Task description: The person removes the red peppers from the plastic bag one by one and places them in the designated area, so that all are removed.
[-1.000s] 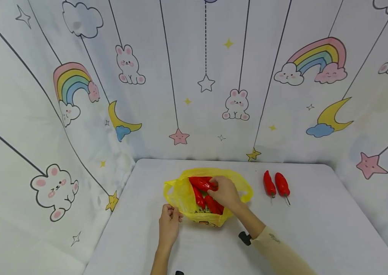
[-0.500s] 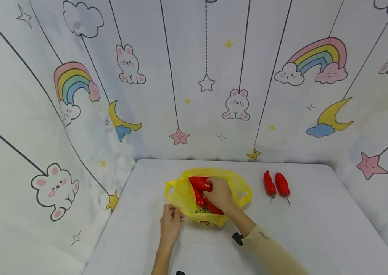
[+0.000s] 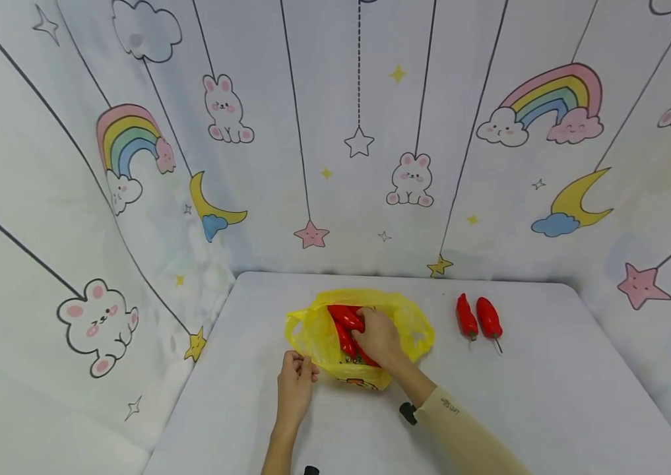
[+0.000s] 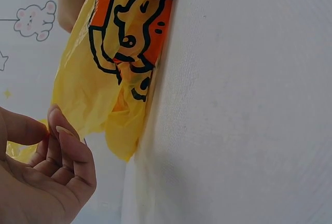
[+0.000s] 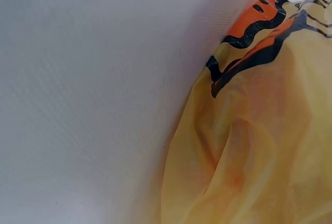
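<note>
A yellow plastic bag [image 3: 314, 333] lies with its mouth open on the white table, several red peppers [image 3: 344, 340] inside it. My left hand [image 3: 295, 389] pinches the bag's near left edge between thumb and fingertips; the left wrist view shows this pinch close up, with the left hand [image 4: 57, 172] beside the printed side of the bag [image 4: 88, 89]. Reaching into the bag from the right, my right hand [image 3: 378, 336] grips the end of a red pepper [image 3: 351, 320]; most of its fingers are hidden. In the right wrist view the bag's side [image 5: 259, 130] hides that hand.
Two more red peppers, one slimmer [image 3: 466, 318] and one wider [image 3: 489, 318], lie side by side on the table [image 3: 537, 396] right of the bag. A white curtain with printed rainbows and rabbits [image 3: 365, 224] stands behind and at both sides of the table.
My right hand has moved slightly left and deeper into the bag, and the pepper at its fingers has shifted and tilted. My left hand keeps its pinch on the bag's edge.
</note>
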Action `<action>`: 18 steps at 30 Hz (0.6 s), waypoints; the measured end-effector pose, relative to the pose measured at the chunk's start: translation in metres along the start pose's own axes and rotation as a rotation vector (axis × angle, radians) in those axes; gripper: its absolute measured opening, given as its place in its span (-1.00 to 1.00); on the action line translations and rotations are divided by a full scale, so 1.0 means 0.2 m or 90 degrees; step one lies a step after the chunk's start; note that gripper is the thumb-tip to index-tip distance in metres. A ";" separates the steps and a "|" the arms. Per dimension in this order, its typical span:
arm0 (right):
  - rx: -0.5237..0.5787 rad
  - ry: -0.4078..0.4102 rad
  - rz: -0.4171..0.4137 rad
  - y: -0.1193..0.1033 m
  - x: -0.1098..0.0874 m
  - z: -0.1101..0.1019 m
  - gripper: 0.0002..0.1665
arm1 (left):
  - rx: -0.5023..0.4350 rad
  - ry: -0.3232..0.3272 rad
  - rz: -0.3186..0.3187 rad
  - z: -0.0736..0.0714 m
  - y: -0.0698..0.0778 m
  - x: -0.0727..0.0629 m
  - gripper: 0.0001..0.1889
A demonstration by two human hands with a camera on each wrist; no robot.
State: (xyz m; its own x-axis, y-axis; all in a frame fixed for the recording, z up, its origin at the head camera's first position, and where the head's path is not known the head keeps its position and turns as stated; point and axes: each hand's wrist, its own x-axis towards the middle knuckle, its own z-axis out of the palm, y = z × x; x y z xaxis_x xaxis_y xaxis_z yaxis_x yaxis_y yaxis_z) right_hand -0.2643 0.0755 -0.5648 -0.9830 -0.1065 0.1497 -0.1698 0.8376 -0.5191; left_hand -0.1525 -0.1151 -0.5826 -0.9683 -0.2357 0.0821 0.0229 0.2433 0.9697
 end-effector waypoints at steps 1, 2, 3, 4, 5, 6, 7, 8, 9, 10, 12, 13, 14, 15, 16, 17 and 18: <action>-0.002 0.001 -0.003 0.00 0.00 0.00 -0.46 | 0.000 -0.001 0.001 0.00 0.00 0.00 -0.89; -0.002 0.002 -0.005 0.01 0.00 0.00 -0.48 | 0.001 -0.002 0.001 0.00 0.00 0.00 -0.89; -0.002 0.002 -0.008 0.01 0.00 0.00 -0.50 | 0.001 -0.003 0.002 0.00 0.00 0.00 -0.89; -0.002 0.004 -0.011 0.01 0.00 0.01 -0.51 | 0.001 -0.004 0.003 0.00 0.00 0.00 -0.89; -0.002 0.006 -0.013 0.01 0.00 0.01 -0.53 | 0.001 -0.005 0.002 0.00 0.00 0.00 -0.89; -0.001 0.007 -0.015 0.02 0.00 0.01 -0.54 | 0.000 -0.006 0.002 0.00 0.00 0.00 -0.89; 0.000 0.008 -0.018 0.02 0.00 0.01 -0.55 | 0.000 -0.007 0.001 0.00 -0.01 0.00 -0.89; 0.001 0.010 -0.019 0.02 0.00 0.01 -0.56 | -0.002 -0.008 0.000 0.00 0.00 0.00 -0.88; 0.002 0.012 -0.019 0.02 0.00 0.01 -0.56 | -0.004 -0.007 -0.001 0.00 0.00 0.00 -0.88; 0.003 0.013 -0.017 0.02 0.00 0.01 -0.56 | -0.006 -0.007 -0.002 0.00 0.00 0.00 -0.87; 0.006 0.015 -0.015 0.01 -0.01 0.01 -0.55 | -0.010 -0.007 -0.002 0.00 0.00 0.00 -0.87; 0.007 0.016 -0.013 0.01 -0.01 0.01 -0.55 | -0.011 -0.006 -0.001 0.01 0.00 0.00 -0.87; 0.010 0.017 -0.010 0.01 -0.01 0.01 -0.55 | -0.012 -0.005 -0.002 0.01 0.00 0.00 -0.87; 0.013 0.019 -0.009 0.00 -0.02 0.01 -0.55 | -0.012 -0.004 -0.002 0.01 0.00 0.00 -0.87; 0.016 0.021 -0.011 0.00 -0.02 0.01 -0.55 | -0.011 -0.003 -0.001 0.01 0.00 0.00 -0.87; 0.017 0.023 -0.014 0.00 -0.02 0.00 -0.55 | -0.011 -0.002 -0.002 0.01 0.00 0.00 -0.87; 0.018 0.026 -0.016 0.00 -0.02 0.00 -0.55 | -0.010 -0.002 -0.001 0.01 0.00 0.00 -0.88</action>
State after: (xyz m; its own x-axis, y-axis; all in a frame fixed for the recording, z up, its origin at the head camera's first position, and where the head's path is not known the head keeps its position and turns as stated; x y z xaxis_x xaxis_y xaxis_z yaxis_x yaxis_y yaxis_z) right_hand -0.2604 0.0752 -0.5650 -0.9748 -0.1041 0.1973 -0.1965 0.8195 -0.5383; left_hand -0.1535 -0.1142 -0.5825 -0.9691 -0.2336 0.0794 0.0249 0.2276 0.9734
